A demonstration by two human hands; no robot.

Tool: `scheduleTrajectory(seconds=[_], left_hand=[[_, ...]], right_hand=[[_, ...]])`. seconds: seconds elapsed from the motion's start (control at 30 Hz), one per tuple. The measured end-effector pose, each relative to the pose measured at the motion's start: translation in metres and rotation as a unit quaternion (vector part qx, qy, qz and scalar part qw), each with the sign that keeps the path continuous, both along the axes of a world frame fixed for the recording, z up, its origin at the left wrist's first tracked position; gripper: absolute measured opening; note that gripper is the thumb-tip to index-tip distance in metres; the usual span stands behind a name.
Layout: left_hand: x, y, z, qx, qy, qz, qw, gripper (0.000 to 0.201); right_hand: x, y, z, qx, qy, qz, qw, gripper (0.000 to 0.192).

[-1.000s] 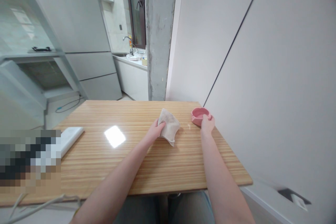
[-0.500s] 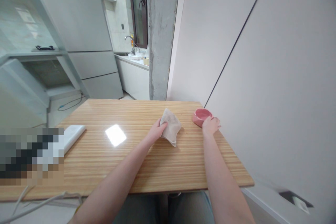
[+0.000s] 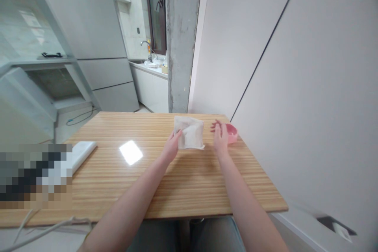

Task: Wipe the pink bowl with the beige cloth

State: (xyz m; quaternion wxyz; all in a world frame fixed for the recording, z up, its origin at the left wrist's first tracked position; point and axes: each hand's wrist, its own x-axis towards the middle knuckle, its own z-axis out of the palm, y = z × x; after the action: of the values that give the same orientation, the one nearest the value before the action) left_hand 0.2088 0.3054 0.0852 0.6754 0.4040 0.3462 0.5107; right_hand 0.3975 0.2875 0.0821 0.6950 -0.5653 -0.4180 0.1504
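The cloth point(image 3: 189, 137), a pale beige square, hangs spread open just above the far half of the wooden table point(image 3: 165, 181), gripped at its left edge by the left hand point(image 3: 172, 147), whose fingers pinch the fabric. The right hand point(image 3: 220, 136) hovers between the cloth and a pink dish point(image 3: 232, 132), fingers loosely spread and grasping nothing; it is just beside the dish, and whether it touches the rim cannot be told from this angle. The dish sits near the table's far right corner, close to the white wall point(image 3: 295, 86).

Judging from the scene, the work looks to be at an early stage: the cloth is unfolded and in hand, yet it lies against neither tabletop nor dish, so any wiping appears not yet begun.

Farther out, a white slab-like device point(image 3: 81, 153) rests at the table's left side beside a patch of reflected light. Beyond the table stand a grey refrigerator point(image 3: 97, 39), a bare concrete pillar point(image 3: 180, 39) and a counter with a tap point(image 3: 146, 47).
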Motion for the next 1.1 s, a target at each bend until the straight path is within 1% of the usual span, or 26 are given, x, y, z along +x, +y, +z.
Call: scheduleTrajectory(seconds=[0.03,0.07,0.13,0.17,0.2,0.23,0.27,0.33,0.37,0.4,0.43,0.5,0.57,0.6,0.7,0.77,0.87,0.97,1.03,1.1], left_hand=[[0.0,0.0,0.002,-0.004,-0.015,0.0,1.0,0.048],[-0.001,0.0,0.003,-0.005,-0.026,-0.003,1.0,0.048],[-0.001,0.001,0.003,0.005,-0.029,0.0,1.0,0.049],[-0.002,0.002,0.001,0.018,-0.015,0.009,1.0,0.049],[-0.002,0.003,-0.001,0.036,0.009,0.026,0.999,0.049],[-0.002,0.004,-0.003,0.057,0.046,0.053,0.996,0.051],[-0.003,0.005,-0.005,0.082,0.091,0.087,0.989,0.054],[-0.002,0.004,-0.009,0.134,0.18,0.142,0.964,0.055],[-0.001,0.003,-0.01,0.158,0.209,0.143,0.954,0.05],[0.001,0.002,-0.01,0.176,0.22,0.123,0.951,0.043],[0.002,0.0,-0.01,0.188,0.216,0.086,0.954,0.037],[0.006,-0.004,-0.009,0.191,0.181,0.011,0.965,0.034],[0.009,-0.006,-0.008,0.184,0.155,-0.02,0.97,0.037],[0.009,-0.006,-0.007,0.183,0.154,-0.022,0.971,0.037],[0.006,-0.003,-0.006,0.209,0.181,-0.017,0.961,0.028],[0.004,-0.001,-0.005,0.232,0.201,-0.012,0.952,0.022],[0.003,-0.001,-0.005,0.243,0.219,-0.022,0.945,0.022],[0.003,-0.001,-0.003,0.241,0.23,-0.019,0.943,0.022],[-0.003,0.004,0.0,0.22,0.215,0.014,0.951,0.022],[-0.016,0.013,0.004,0.186,0.192,0.078,0.96,0.026]], right_hand=[[-0.012,0.001,0.0,-0.032,0.056,0.074,0.995,0.04],[-0.022,0.003,0.0,-0.069,0.121,0.149,0.979,0.04],[-0.035,0.005,-0.002,-0.136,0.24,0.277,0.921,0.038],[-0.038,0.005,-0.003,-0.158,0.283,0.316,0.891,0.035],[-0.04,0.006,-0.003,-0.172,0.313,0.335,0.872,0.032],[-0.04,0.006,-0.004,-0.176,0.33,0.333,0.866,0.03],[-0.04,0.006,-0.004,-0.173,0.337,0.313,0.871,0.029],[-0.039,0.006,-0.005,-0.147,0.33,0.259,0.896,0.032],[-0.04,0.006,-0.006,-0.127,0.315,0.238,0.91,0.034],[-0.041,0.006,-0.007,-0.11,0.296,0.234,0.92,0.035],[-0.043,0.006,-0.008,-0.098,0.276,0.25,0.923,0.034],[-0.048,0.005,-0.011,-0.095,0.242,0.318,0.912,0.033],[-0.052,0.004,-0.013,-0.113,0.217,0.374,0.895,0.041],[-0.053,0.004,-0.014,-0.122,0.2,0.385,0.893,0.042],[-0.053,0.0,-0.011,-0.129,0.143,0.377,0.906,0.036],[-0.053,-0.002,-0.009,-0.106,0.111,0.368,0.917,0.033],[-0.054,-0.005,-0.006,-0.069,0.067,0.348,0.932,0.031],[-0.053,-0.002,-0.007,-0.074,0.056,0.342,0.935,0.022],[-0.048,0.003,-0.009,-0.084,0.086,0.311,0.943,0.016],[-0.037,0.01,-0.01,-0.096,0.123,0.249,0.956,0.013]])
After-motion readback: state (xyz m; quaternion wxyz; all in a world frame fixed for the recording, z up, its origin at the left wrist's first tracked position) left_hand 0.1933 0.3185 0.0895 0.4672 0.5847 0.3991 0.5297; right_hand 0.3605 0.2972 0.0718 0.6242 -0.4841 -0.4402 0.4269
